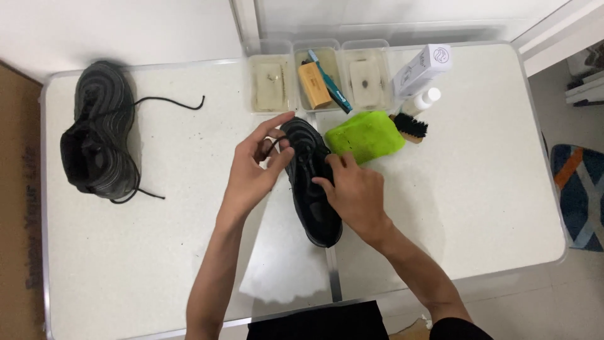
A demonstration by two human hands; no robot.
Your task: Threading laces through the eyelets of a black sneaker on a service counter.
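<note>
A black low-top sneaker (309, 182) is lying in the middle of the white folding table (491, 208), toe pointing far, partly over a white sheet of paper (283, 264). The left hand (251, 167) is pinching a thin black lace (272, 146) between thumb and fingertips just beside the shoe's far left edge. The right hand (355, 192) is resting on the shoe's middle, fingers pressing down on its tongue area, not closed around anything.

A second dark sneaker (97, 129) with loose laces is sitting well apart at the far left. Just beyond the right hand, a bright green cloth (365, 135) is lying, touching a wooden brush with black bristles (410, 127). Three clear plastic tubs (318, 75) are standing in a row at the far edge, the middle one holding a teal-handled brush (330, 82); a white box (421, 68) and a small white bottle (425, 101) are standing to their right.
</note>
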